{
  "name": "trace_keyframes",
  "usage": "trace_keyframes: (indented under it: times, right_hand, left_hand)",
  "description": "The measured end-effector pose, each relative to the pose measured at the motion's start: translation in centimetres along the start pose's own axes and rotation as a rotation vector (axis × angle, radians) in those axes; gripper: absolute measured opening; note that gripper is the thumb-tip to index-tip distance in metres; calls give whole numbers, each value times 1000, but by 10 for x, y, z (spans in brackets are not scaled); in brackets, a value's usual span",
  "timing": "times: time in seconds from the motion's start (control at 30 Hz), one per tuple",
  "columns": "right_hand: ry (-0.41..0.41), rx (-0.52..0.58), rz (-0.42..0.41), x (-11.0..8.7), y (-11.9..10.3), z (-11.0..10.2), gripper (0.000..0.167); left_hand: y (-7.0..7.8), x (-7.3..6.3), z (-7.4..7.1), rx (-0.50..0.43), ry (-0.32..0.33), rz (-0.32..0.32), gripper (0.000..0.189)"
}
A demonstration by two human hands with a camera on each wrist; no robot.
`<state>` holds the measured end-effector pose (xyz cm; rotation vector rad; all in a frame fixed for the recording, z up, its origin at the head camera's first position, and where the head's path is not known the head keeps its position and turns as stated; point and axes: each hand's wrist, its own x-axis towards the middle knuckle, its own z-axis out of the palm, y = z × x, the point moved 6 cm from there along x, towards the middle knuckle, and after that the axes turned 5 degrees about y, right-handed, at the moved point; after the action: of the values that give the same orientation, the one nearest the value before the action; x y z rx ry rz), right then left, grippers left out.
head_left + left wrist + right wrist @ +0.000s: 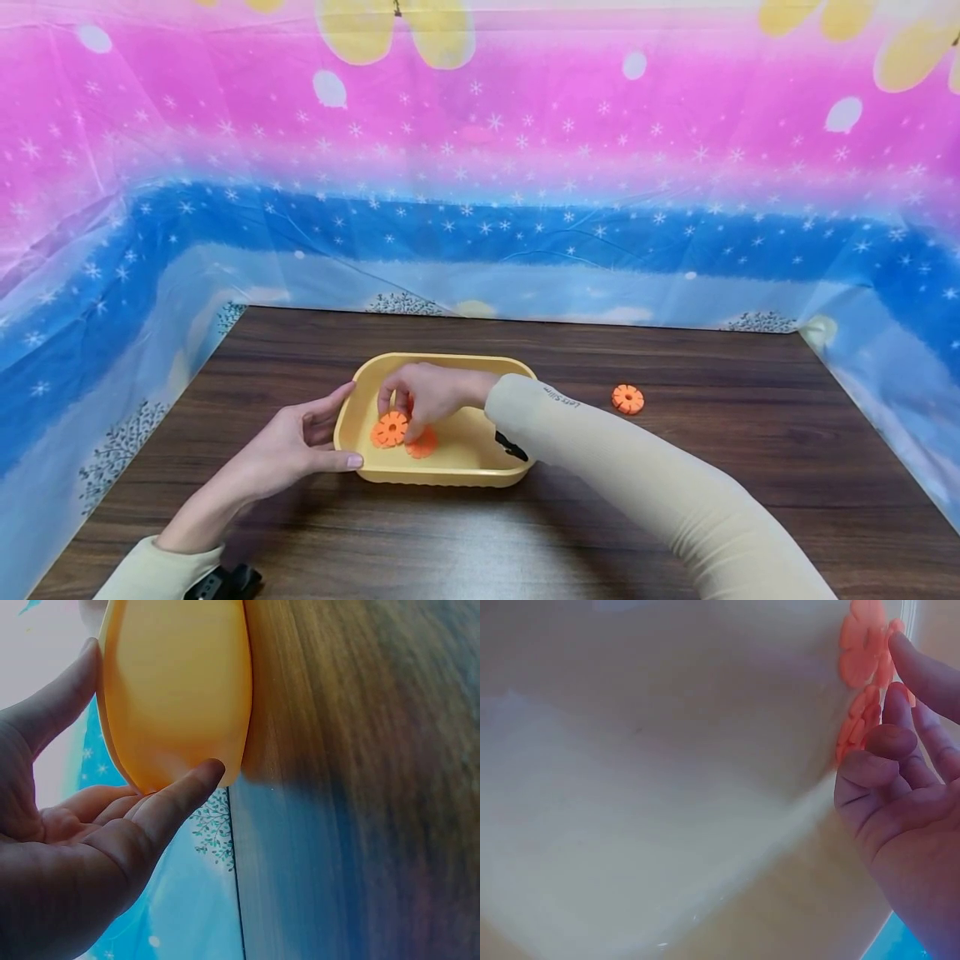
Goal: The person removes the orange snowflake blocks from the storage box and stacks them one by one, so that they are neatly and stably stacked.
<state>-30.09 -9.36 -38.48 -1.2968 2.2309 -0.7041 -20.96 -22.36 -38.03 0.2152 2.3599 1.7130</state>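
A yellow plastic tray (pixel 465 477) sits on the wooden table. My left hand (pixel 281 450) holds its left end, the thumb at the near corner and the fingers along the outer wall (pixel 180 682). Inside the tray, my right hand (pixel 435 393) reaches down to its left part and pinches an orange notched disc (pixel 392 428) between thumb and fingers. Another orange disc (pixel 422 443) lies beside it on the tray floor. The right wrist view shows the orange discs (pixel 861 645) close together at the fingertips, partly hidden by them.
One more orange disc (pixel 627 399) lies on the table (pixel 675 467), to the right of the tray. A pink and blue patterned cloth (pixel 480 225) hangs behind the table and along both sides. The right forearm crosses over the tray's right end.
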Motion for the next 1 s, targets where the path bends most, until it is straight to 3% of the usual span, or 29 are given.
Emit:
trace_keyframes:
  times: [0.57, 1.0]
  right_hand:
    - [44, 156, -32, -1, 0, -14, 38]
    - [113, 254, 3, -11, -5, -36, 40]
  left_hand:
    - [0, 0, 0, -6, 0, -9, 95]
    - [0, 0, 0, -3, -3, -16, 95]
